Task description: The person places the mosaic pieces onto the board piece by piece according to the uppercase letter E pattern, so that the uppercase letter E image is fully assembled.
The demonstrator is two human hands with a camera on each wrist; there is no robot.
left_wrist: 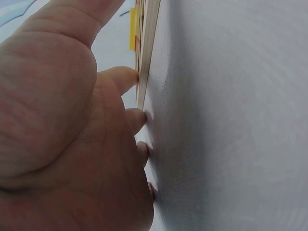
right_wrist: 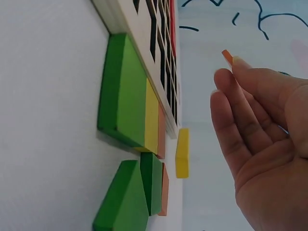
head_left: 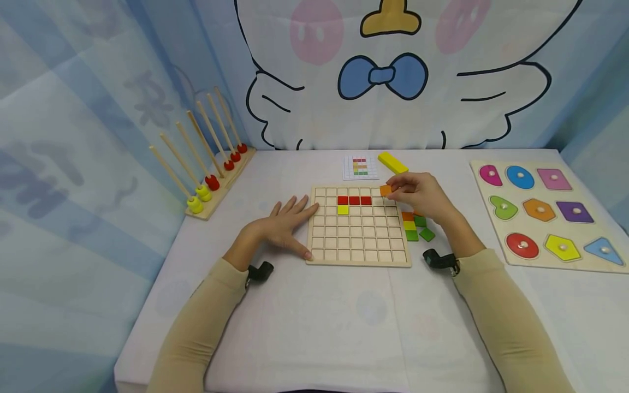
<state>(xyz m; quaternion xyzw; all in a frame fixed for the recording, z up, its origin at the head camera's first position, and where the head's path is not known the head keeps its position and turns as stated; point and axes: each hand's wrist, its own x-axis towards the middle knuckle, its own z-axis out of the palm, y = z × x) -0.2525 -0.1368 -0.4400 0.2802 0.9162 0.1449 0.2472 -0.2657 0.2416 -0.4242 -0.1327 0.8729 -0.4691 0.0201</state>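
- The right hand (head_left: 417,192) pinches an orange tile (head_left: 385,190), fingers narrow, over the far right corner of the grid board (head_left: 358,234).
- The left hand (head_left: 285,226) has its fingers spread wide at the board's left edge, thumb at the near left corner.
- On the board, three red tiles (head_left: 354,201) form a row, with a yellow tile (head_left: 343,209) just below the leftmost.
- Loose tiles (head_left: 427,234) crowd the right edge; a pattern card (head_left: 360,167) and a yellow bar (head_left: 393,162) lie beyond the far edge.
- Room is wider on the near side, where the counter (head_left: 314,327) stretches away from the board; the shape puzzle (head_left: 521,228) and bead rack (head_left: 228,183) stand well apart, right and left.
- Only the head view shows the whole grid.
- The left wrist view shows the index fingertip at the board's side.
- The right wrist view shows the pinched tile raised above the board, a green tile (right_wrist: 122,91) touching the board's side, and a second orange tile (right_wrist: 164,192), mostly hidden in the head view.
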